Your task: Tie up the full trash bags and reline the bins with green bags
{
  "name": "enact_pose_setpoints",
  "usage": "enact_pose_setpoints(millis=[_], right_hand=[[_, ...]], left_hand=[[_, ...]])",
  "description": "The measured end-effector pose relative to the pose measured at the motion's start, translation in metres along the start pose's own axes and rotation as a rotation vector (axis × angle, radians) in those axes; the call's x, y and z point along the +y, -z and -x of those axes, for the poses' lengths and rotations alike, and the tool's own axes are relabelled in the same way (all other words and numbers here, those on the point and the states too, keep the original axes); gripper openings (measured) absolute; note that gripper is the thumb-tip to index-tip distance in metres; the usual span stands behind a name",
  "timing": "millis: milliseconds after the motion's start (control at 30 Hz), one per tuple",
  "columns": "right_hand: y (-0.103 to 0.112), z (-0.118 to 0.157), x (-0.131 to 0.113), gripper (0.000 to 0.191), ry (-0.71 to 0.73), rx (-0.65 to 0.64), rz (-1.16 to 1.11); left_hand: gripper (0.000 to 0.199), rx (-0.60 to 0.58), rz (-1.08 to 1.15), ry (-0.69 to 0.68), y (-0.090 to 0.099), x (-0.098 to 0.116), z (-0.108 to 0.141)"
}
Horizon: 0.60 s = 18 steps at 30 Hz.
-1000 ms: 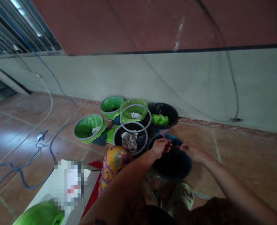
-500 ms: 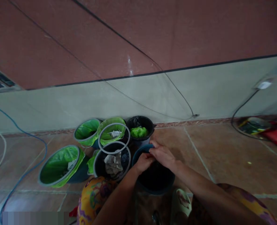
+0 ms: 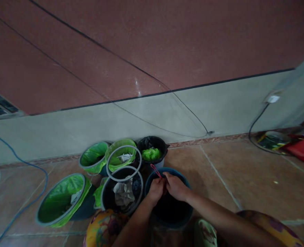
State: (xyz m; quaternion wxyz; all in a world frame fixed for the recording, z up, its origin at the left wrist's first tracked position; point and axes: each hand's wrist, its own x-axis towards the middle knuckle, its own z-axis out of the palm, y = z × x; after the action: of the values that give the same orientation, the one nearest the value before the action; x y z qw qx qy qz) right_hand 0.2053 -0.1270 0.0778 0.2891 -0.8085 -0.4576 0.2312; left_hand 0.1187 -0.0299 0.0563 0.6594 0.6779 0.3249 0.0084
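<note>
Both hands are together over a dark blue bin (image 3: 180, 172) with a black inside, which stands on the floor in front of me. Closed around a thin red cord (image 3: 155, 170) is my left hand (image 3: 156, 189); a loop of the cord sticks up above its fingers. Against it, my right hand (image 3: 177, 187) has its fingers pinched at the same spot, near the cord. Dark red shows just below the fingers. What hangs down inside the bin is too dark to make out.
Left of it stands a bin with crumpled paper (image 3: 123, 193) and a loose grey ring (image 3: 138, 159) across its rim. Green-lined bins (image 3: 60, 199) stand further left, one tilted. A black-lined bin (image 3: 152, 151) is behind. A blue hose (image 3: 34, 202) and red bag (image 3: 302, 149) lie aside.
My hands have drawn back from the far rim towards the middle of the bin. The red cord loop now shows above my left hand. The view has tilted up slightly.
</note>
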Motion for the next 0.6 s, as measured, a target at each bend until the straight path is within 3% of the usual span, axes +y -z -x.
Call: enact_pose_setpoints(millis=[200,367,500,600], right_hand=[[-0.008,-0.006,0.009,0.037,-0.096,0.054,-0.131],[-0.009,-0.008,0.008,0.023,-0.159,0.126,-0.143],[-0.016,-0.010,0.013,0.021,-0.195,0.159,-0.240],[-0.022,-0.011,0.017,0.030,-0.283,0.128,-0.458]], left_hand=[[0.028,0.052,-0.213,-0.106,0.005,-0.008,-0.006],[0.026,0.131,-0.220,-0.136,0.009,-0.018,-0.015],[0.027,0.146,-0.198,-0.130,0.009,-0.022,-0.019],[0.029,0.133,-0.175,-0.149,0.009,-0.020,-0.017]])
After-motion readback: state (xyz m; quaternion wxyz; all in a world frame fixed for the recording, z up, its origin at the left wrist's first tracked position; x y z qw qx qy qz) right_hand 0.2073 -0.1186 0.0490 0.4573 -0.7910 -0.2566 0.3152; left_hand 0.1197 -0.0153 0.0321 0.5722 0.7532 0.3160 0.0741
